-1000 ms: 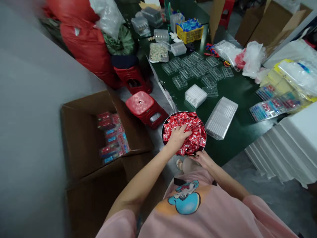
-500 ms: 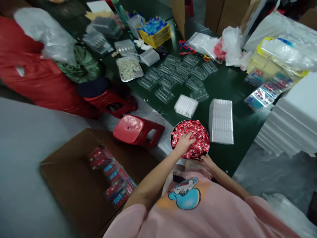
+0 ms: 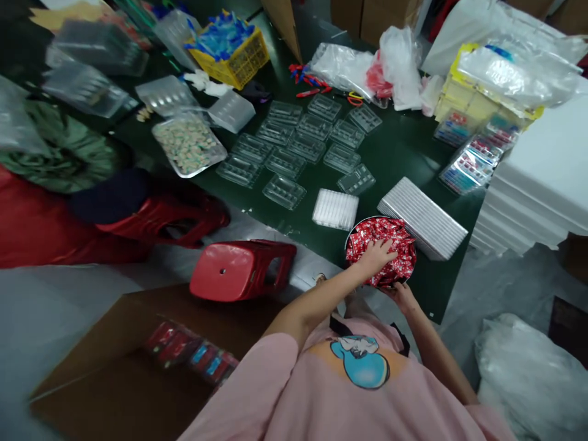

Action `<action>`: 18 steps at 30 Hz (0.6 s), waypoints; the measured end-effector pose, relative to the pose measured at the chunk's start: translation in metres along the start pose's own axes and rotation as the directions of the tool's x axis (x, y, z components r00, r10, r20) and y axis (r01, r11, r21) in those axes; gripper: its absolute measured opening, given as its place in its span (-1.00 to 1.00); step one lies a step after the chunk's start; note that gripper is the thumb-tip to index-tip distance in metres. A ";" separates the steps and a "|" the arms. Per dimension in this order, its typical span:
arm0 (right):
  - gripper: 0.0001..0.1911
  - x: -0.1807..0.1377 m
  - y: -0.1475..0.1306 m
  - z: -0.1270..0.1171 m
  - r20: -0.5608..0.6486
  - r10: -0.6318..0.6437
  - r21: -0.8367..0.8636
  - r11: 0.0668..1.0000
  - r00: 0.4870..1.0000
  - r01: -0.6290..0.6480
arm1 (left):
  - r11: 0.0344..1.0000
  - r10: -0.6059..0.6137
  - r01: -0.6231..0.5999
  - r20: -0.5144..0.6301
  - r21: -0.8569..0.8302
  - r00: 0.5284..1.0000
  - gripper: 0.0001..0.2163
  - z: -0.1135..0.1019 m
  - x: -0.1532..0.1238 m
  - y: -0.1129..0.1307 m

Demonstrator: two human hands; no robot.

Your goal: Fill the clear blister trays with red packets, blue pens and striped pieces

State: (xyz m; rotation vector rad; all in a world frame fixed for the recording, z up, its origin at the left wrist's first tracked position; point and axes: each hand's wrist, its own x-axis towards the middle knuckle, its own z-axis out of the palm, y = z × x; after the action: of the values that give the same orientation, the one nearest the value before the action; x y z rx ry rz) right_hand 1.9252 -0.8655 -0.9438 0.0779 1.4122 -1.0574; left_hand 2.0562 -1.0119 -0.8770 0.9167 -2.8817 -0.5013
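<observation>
A round bowl point(image 3: 348, 252) full of small red-and-white packets point(image 3: 404, 254) sits at the near edge of the green table. My left hand point(image 3: 377, 257) lies on top of the packets with its fingers spread. Holding the bowl's near rim is my right hand point(image 3: 400, 296); its fingertips are partly hidden under the rim. The bowl touches a long stack of clear plastic trays point(image 3: 425, 217), which lies at a slant. Just behind the bowl is a smaller block of white translucent pieces point(image 3: 335, 209).
Several clear blister shells point(image 3: 307, 146) are spread over the table point(image 3: 404, 144). A metal tray of pale small pieces point(image 3: 188, 144) and a yellow basket point(image 3: 239, 64) stand farther left. A red stool point(image 3: 225, 269) and an open carton point(image 3: 105, 343) are on the floor at left.
The bowl has moved right along the table edge with both hands. The long stack of trays has turned from straight to slanted. The camera view has also shifted.
</observation>
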 end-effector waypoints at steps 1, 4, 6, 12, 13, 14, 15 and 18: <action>-0.52 0.003 -0.003 0.004 -0.030 -0.005 0.014 1.000 1.000 0.005 | 1.000 0.002 -0.002 0.002 -0.006 1.000 -0.67 -0.001 0.006 -0.003; -0.50 0.009 -0.011 0.013 -0.110 -0.029 0.044 0.998 0.994 0.034 | 0.999 -0.034 0.034 0.005 -0.038 0.999 -0.66 -0.003 0.022 -0.008; -0.48 0.011 -0.015 0.018 -0.149 -0.045 0.053 0.997 0.988 0.054 | 0.995 -0.076 0.076 0.003 -0.071 0.997 -0.66 -0.006 0.029 -0.009; -0.47 0.002 -0.020 0.021 -0.289 -0.078 0.026 0.996 0.954 0.089 | 0.978 -0.053 0.078 0.133 -0.192 0.990 -0.27 -0.016 0.036 -0.016; -0.47 0.000 -0.019 0.021 -0.345 -0.100 0.005 0.994 0.933 0.108 | 0.975 -0.035 0.068 0.152 -0.212 0.988 -0.20 -0.017 0.036 -0.018; -0.47 -0.002 -0.018 0.021 -0.405 -0.127 -0.018 0.991 0.906 0.131 | 0.972 -0.017 0.055 0.164 -0.229 0.986 -0.16 -0.018 0.036 -0.021; -0.46 -0.004 -0.018 0.021 -0.458 -0.157 -0.038 0.987 0.875 0.157 | 0.969 0.000 0.042 0.171 -0.242 0.985 -0.15 -0.020 0.036 -0.022; -0.42 -0.005 -0.021 0.023 -0.524 -0.233 -0.060 0.970 0.820 0.237 | 0.967 0.023 0.028 0.195 -0.253 0.981 -0.15 -0.029 0.036 -0.024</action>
State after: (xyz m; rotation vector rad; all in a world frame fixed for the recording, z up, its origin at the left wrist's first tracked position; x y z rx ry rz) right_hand 1.9299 -0.8888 -0.9235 0.2191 1.9557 -1.3095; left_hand 2.0448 -1.0596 -0.8583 0.8735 -2.8877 -0.9890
